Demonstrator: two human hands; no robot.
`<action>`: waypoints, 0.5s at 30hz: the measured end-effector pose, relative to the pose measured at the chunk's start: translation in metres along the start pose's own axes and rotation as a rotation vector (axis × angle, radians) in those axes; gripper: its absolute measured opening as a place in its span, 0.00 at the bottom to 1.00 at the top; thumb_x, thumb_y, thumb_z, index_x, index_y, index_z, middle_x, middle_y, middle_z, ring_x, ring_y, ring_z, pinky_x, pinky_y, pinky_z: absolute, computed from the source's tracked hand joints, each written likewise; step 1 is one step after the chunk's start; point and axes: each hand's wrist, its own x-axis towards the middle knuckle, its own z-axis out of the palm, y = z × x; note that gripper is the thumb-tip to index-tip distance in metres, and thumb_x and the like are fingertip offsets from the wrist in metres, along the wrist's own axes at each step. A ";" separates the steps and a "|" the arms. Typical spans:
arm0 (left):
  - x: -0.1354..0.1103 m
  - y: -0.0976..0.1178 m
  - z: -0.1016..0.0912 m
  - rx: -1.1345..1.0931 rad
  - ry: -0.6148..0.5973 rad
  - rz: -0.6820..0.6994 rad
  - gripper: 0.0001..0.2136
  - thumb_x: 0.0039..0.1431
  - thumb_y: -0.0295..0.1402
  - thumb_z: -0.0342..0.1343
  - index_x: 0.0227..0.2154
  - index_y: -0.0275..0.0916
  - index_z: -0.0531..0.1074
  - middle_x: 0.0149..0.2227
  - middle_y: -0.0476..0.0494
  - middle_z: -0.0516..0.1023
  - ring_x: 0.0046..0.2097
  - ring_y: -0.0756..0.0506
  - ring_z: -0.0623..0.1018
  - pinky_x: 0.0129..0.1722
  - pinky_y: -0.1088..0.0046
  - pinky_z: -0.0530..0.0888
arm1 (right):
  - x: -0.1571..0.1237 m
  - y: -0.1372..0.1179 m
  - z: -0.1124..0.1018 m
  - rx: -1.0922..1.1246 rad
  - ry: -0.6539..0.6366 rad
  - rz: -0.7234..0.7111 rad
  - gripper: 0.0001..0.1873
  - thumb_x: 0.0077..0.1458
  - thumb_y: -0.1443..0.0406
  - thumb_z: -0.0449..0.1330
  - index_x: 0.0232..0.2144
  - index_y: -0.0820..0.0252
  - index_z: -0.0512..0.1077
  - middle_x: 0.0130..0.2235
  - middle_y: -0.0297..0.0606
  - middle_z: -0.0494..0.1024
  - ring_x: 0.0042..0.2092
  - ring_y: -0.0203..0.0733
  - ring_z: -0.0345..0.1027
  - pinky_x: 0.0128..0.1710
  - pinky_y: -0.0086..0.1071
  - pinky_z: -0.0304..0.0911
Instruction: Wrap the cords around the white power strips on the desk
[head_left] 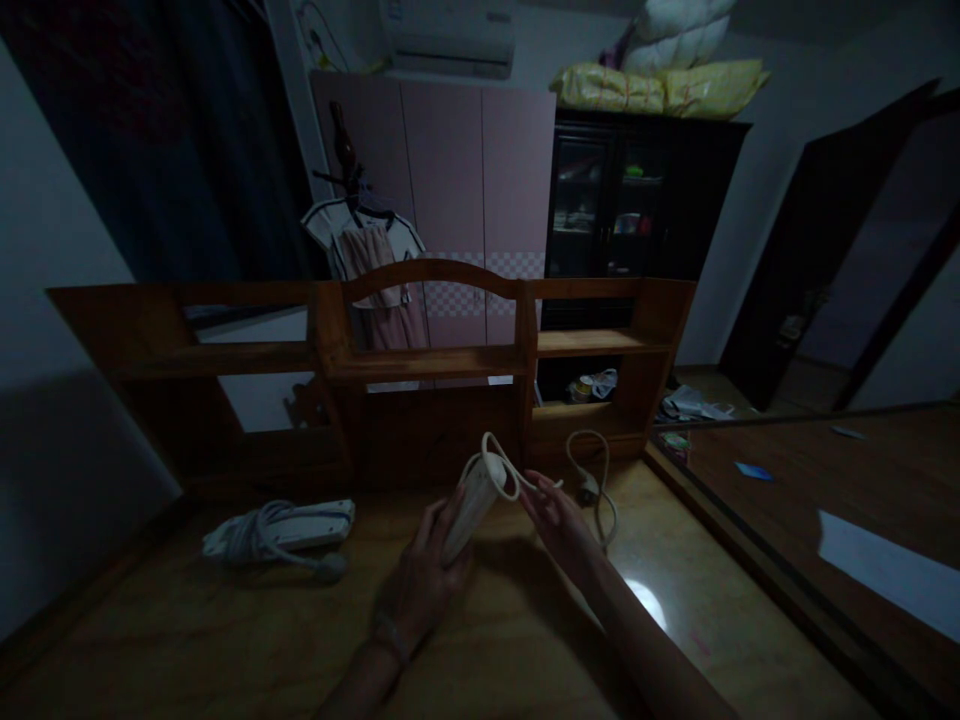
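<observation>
My left hand [424, 580] is closed round a white power strip [474, 500], which it holds tilted up above the wooden desk [225, 640]. The strip's white cord [517, 475] loops off its upper end. My right hand [555, 520] pinches that cord just right of the strip. Further right the cord trails across the desk in a loop to its plug [589, 488], near the foot of the shelf unit.
A second white power strip [292, 525] with its cord bundled lies on the desk at the left. A wooden shelf unit [420, 360] stands along the desk's back edge. A dark table [825, 500] with papers adjoins on the right. Wardrobes stand behind.
</observation>
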 end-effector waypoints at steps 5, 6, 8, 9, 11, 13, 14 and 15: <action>0.002 -0.005 0.003 -0.072 0.069 -0.078 0.30 0.60 0.35 0.49 0.63 0.52 0.46 0.60 0.45 0.60 0.56 0.42 0.67 0.52 0.65 0.67 | 0.001 -0.013 0.001 0.146 0.070 0.023 0.13 0.53 0.67 0.60 0.42 0.67 0.72 0.48 0.46 0.75 0.56 0.42 0.63 0.59 0.31 0.57; 0.003 -0.007 0.004 -0.106 0.096 -0.103 0.31 0.60 0.36 0.50 0.63 0.51 0.45 0.61 0.44 0.59 0.58 0.41 0.65 0.52 0.64 0.66 | 0.001 -0.015 0.002 0.171 0.087 0.018 0.12 0.53 0.68 0.59 0.41 0.67 0.72 0.48 0.47 0.75 0.56 0.42 0.63 0.58 0.30 0.58; 0.005 -0.012 0.007 -0.175 0.148 -0.170 0.33 0.59 0.39 0.51 0.64 0.49 0.41 0.62 0.42 0.57 0.59 0.41 0.64 0.53 0.63 0.66 | 0.000 -0.019 0.003 0.207 0.100 0.010 0.12 0.53 0.68 0.59 0.41 0.68 0.72 0.48 0.47 0.75 0.57 0.43 0.63 0.58 0.29 0.58; 0.006 -0.015 0.008 -0.205 0.166 -0.206 0.35 0.59 0.41 0.51 0.64 0.48 0.39 0.62 0.40 0.56 0.59 0.40 0.64 0.53 0.63 0.66 | 0.000 -0.021 0.003 0.217 0.097 0.007 0.13 0.53 0.69 0.58 0.42 0.68 0.72 0.48 0.47 0.75 0.57 0.42 0.62 0.58 0.29 0.59; 0.008 -0.021 0.009 -0.244 0.186 -0.276 0.36 0.59 0.43 0.51 0.64 0.47 0.39 0.62 0.39 0.57 0.59 0.40 0.65 0.52 0.62 0.66 | -0.001 -0.022 0.003 0.221 0.083 0.016 0.13 0.53 0.68 0.58 0.42 0.68 0.72 0.49 0.47 0.74 0.57 0.42 0.62 0.57 0.29 0.60; 0.010 -0.027 0.010 -0.275 0.194 -0.329 0.35 0.58 0.44 0.51 0.64 0.45 0.41 0.60 0.37 0.61 0.57 0.40 0.67 0.52 0.63 0.66 | -0.002 -0.022 0.002 0.214 0.074 0.024 0.12 0.53 0.68 0.58 0.42 0.66 0.73 0.49 0.46 0.75 0.57 0.41 0.61 0.56 0.29 0.62; 0.011 -0.030 0.010 -0.292 0.203 -0.356 0.34 0.58 0.45 0.51 0.64 0.43 0.45 0.58 0.37 0.64 0.56 0.40 0.68 0.51 0.63 0.67 | -0.002 -0.021 0.000 0.211 0.071 0.021 0.12 0.53 0.68 0.58 0.41 0.65 0.73 0.49 0.45 0.75 0.57 0.41 0.61 0.55 0.29 0.62; 0.012 -0.032 0.009 -0.311 0.212 -0.382 0.33 0.57 0.46 0.52 0.62 0.41 0.49 0.55 0.36 0.67 0.54 0.39 0.70 0.50 0.64 0.67 | -0.001 -0.021 -0.001 0.208 0.068 0.011 0.11 0.53 0.67 0.58 0.41 0.64 0.73 0.49 0.45 0.75 0.57 0.41 0.62 0.55 0.29 0.63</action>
